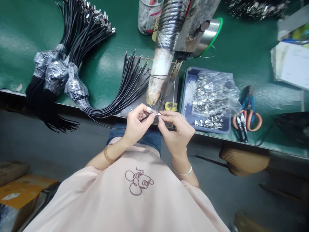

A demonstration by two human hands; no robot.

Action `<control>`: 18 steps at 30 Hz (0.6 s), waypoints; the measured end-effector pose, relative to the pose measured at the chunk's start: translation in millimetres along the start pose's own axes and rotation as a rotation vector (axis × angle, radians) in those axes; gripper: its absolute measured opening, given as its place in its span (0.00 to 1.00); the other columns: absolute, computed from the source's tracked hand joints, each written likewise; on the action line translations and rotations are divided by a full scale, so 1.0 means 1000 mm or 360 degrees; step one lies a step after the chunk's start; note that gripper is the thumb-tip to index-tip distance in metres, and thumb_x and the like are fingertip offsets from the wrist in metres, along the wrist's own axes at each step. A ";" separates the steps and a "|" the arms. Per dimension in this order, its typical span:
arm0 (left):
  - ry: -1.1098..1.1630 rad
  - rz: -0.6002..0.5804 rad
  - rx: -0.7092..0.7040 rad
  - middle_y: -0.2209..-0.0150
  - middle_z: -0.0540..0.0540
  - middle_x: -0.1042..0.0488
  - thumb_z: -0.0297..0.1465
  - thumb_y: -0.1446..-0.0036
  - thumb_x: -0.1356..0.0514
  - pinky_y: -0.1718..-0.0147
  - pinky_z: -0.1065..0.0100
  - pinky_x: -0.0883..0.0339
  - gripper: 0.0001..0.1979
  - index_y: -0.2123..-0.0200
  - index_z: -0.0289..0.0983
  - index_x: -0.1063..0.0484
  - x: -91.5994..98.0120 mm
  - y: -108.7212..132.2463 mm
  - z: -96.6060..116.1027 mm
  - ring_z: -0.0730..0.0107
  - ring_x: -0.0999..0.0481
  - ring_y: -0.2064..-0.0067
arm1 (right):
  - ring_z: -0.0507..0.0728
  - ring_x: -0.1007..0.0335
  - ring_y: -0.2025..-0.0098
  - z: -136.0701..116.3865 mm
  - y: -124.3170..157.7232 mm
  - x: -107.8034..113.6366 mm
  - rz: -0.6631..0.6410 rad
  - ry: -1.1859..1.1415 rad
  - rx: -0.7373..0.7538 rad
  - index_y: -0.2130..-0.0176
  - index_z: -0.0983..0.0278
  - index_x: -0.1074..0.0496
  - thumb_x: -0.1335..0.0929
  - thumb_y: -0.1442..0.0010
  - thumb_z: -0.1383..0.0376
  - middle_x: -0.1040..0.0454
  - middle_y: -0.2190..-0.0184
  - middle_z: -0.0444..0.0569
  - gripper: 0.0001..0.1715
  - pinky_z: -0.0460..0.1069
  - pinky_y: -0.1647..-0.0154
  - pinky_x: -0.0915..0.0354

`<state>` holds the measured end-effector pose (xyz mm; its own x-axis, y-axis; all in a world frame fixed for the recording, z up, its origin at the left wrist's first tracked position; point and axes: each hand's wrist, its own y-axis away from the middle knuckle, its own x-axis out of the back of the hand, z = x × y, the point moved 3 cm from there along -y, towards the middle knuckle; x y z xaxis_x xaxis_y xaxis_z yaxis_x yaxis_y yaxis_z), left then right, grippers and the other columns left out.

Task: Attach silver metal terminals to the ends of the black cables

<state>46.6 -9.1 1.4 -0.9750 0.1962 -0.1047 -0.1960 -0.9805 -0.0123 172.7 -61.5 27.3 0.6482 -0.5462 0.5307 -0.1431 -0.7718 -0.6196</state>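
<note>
The front edge of the green worktop (103,71) runs across the middle of the frame, both hands working right at it. Bare green shows between the cable bundles (74,42) at upper left and the soldering stand's taped arm (165,42) at upper centre; the blue tray (207,130) crowds the right hand (177,130). The left hand (138,124) has its grip pinched on a black cable (144,118); the right's is nearly closed on a small bright piece (158,113), too tiny to identify, between both hands' fingertips.

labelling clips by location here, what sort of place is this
Probably a factory or workshop that deals with cables, judging by the bundles of black cables, the blue tray of small metal parts and the green-rimmed spool of silvery wire.
</note>
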 end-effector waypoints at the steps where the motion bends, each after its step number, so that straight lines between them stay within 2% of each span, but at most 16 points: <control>1: -0.0024 0.0016 -0.0005 0.76 0.54 0.31 0.33 0.46 0.34 0.76 0.77 0.40 0.11 0.72 0.37 0.34 0.000 0.000 0.000 0.81 0.36 0.76 | 0.54 0.18 0.63 0.000 0.000 0.000 -0.0002 0.0010 0.0023 0.66 0.59 0.27 0.29 0.40 0.74 0.17 0.65 0.44 0.09 0.49 0.61 0.24; 6: -0.0268 0.0083 -0.0137 0.78 0.56 0.36 0.29 0.45 0.37 0.79 0.77 0.44 0.08 0.73 0.37 0.34 0.000 0.003 0.005 0.81 0.39 0.78 | 0.54 0.18 0.63 0.000 0.002 -0.001 -0.0003 0.0078 0.0100 0.66 0.59 0.28 0.29 0.39 0.74 0.18 0.65 0.45 0.10 0.48 0.62 0.24; 13: -0.0474 0.0132 -0.0432 0.75 0.53 0.31 0.25 0.42 0.39 0.76 0.76 0.38 0.08 0.73 0.37 0.34 -0.002 0.005 0.010 0.79 0.32 0.75 | 0.53 0.19 0.62 0.001 0.001 -0.002 0.0007 0.0055 0.0062 0.66 0.59 0.28 0.29 0.40 0.74 0.18 0.65 0.44 0.09 0.48 0.60 0.25; 18: -0.0512 0.0178 -0.0563 0.77 0.55 0.33 0.25 0.42 0.38 0.79 0.78 0.41 0.08 0.72 0.37 0.33 -0.002 0.004 0.012 0.81 0.35 0.78 | 0.54 0.19 0.62 -0.002 -0.002 -0.001 0.0025 0.0064 0.0074 0.66 0.60 0.28 0.29 0.40 0.75 0.18 0.64 0.45 0.10 0.49 0.59 0.24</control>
<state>46.7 -13.5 13.4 -0.9819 0.0277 0.1871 -0.0951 -0.9274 -0.3617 171.3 -59.7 29.4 0.6154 -0.5713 0.5430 -0.1173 -0.7477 -0.6536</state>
